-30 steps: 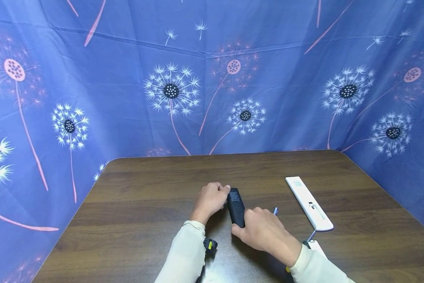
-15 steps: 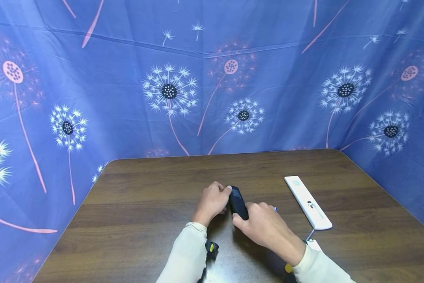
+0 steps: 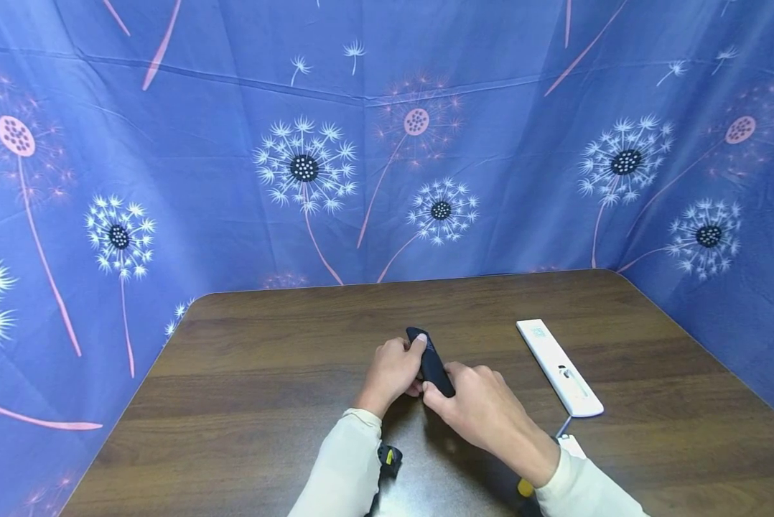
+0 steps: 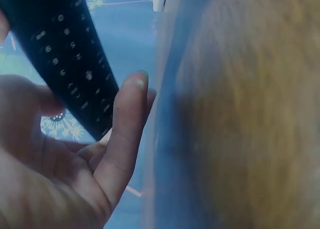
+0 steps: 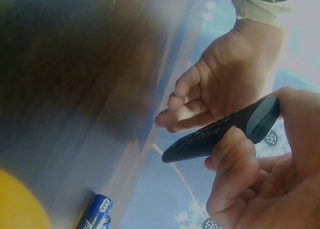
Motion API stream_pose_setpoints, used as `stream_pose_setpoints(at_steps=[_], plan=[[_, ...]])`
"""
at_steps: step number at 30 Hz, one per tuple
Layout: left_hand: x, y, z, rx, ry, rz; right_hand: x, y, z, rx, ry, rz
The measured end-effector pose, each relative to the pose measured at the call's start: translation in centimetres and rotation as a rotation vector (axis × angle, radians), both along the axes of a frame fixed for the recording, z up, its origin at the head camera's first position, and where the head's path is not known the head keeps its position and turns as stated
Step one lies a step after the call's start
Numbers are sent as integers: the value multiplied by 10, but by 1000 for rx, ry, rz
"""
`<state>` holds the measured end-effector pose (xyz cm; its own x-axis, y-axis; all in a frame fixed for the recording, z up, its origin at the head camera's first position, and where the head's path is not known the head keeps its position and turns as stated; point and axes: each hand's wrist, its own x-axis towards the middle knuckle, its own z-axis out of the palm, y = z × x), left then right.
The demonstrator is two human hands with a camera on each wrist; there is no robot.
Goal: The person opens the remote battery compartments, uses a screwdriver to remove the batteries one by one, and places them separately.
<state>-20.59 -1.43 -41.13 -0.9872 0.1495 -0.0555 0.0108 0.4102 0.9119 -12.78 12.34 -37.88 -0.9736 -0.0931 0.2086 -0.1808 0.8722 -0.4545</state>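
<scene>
Both hands hold a black remote [image 3: 434, 368] tilted above the brown table. The left hand [image 3: 390, 373] has its thumb on the remote's far end, and the right hand [image 3: 480, 402] grips the near end. In the left wrist view the remote's buttoned face [image 4: 70, 59] shows above the left hand [image 4: 65, 164]. From the right wrist view, the right hand [image 5: 265, 169] pinches the remote [image 5: 215, 135] between thumb and fingers, with the left hand [image 5: 225, 84] beyond it, fingers curved beside the remote.
A long white holder [image 3: 560, 370] lies on the table [image 3: 283, 345] to the right, a smaller white piece [image 3: 571, 446] near its lower end. Blue AAA batteries [image 5: 97, 212] lie on the table. A yellow object [image 5: 20, 204] is partly visible. Patterned blue cloth [image 3: 232, 143] hangs behind.
The remote has risen from the table and tilted, its underside turning away from the head view. The left thumb has moved onto its far end.
</scene>
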Motion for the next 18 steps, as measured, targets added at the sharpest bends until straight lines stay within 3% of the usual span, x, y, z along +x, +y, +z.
stream_pose_setpoints(at_steps=[11,14,18], plan=[[-1,0,0,41,48,99,4,-4,1,2,82,-3],[-1,0,-1,151,33,72,6,-5,0,-3,121,9],[0,0,0,357,-39,17,8,-5,-2,-3,173,21]])
